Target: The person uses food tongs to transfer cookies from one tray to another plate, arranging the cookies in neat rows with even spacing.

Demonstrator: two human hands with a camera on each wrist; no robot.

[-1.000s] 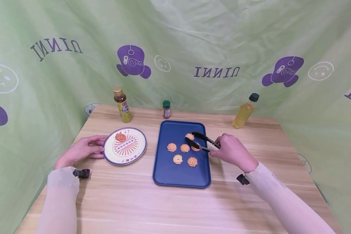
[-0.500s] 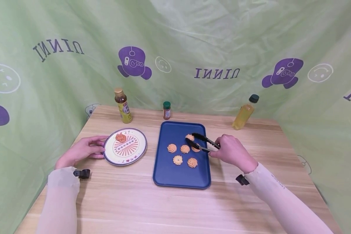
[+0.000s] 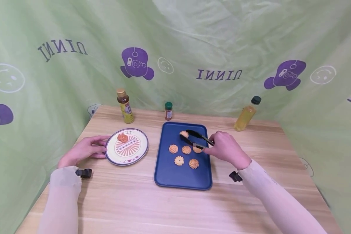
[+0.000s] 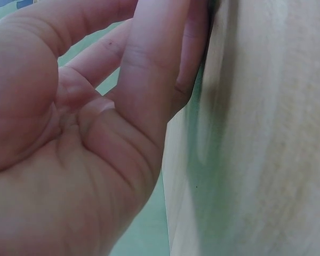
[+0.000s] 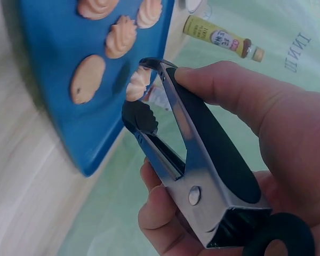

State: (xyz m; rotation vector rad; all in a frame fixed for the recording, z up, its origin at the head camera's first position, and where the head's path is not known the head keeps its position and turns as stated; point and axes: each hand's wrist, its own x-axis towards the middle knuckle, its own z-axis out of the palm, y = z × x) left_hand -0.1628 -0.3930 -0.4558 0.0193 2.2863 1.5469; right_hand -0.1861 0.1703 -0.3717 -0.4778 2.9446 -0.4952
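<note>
My right hand [image 3: 226, 148] grips black-tipped metal tongs [image 5: 192, 149]. Between the tongs' tips is a swirled butter cookie [image 5: 138, 84], above the far part of the blue tray [image 3: 181, 178]. More cookies lie on the tray, among them a swirl cookie [image 3: 193, 163] and a ring-shaped one [image 3: 179, 160]. Below the tongs, another cookie [image 5: 88, 79] lies flat side up. My left hand [image 3: 86, 150] lies beside the round patterned plate [image 3: 127, 159], relaxed fingers at its left rim. One browner cookie [image 3: 122, 138] is on that plate. The left wrist view shows palm and fingers, not the plate.
A brown sauce bottle with a yellow label [image 3: 125, 109] stands behind the plate. A small green-capped spice jar [image 3: 168, 111] is behind the tray. At the back right is a bottle of yellow liquid [image 3: 247, 115]. A printed green curtain [image 3: 187, 42] surrounds the wooden table [image 3: 125, 198].
The right hand and tongs have shifted left, and the cookie between the tips has moved left with them. The left hand stays at the plate. The head view has shifted slightly.
</note>
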